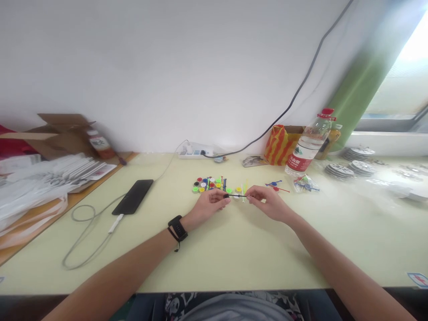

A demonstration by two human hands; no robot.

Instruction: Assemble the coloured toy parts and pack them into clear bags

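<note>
A thin black plastic arrow-like piece (pixel 238 195) spans the gap between my two hands, just above the table. My left hand (pixel 210 205) pinches its wider end. The narrow end sits between the fingers of my right hand (pixel 268 203). Just behind my left hand lie several small round caps (pixel 203 184) in mixed colours, with thin coloured arrows (pixel 224 183) beside them. Yellow and pale pieces (pixel 243 191) lie behind the black piece. Beyond my right hand are loose blue and red arrows (pixel 274 184).
A clear bag of arrows (pixel 306 184) and a water bottle (pixel 307 145) stand right of the hands. Stacked white discs (pixel 339 170) lie farther right. At left are a phone (pixel 133 197) on a cable and a white pile (pixel 67 174). A power strip (pixel 195 151) lies by the wall.
</note>
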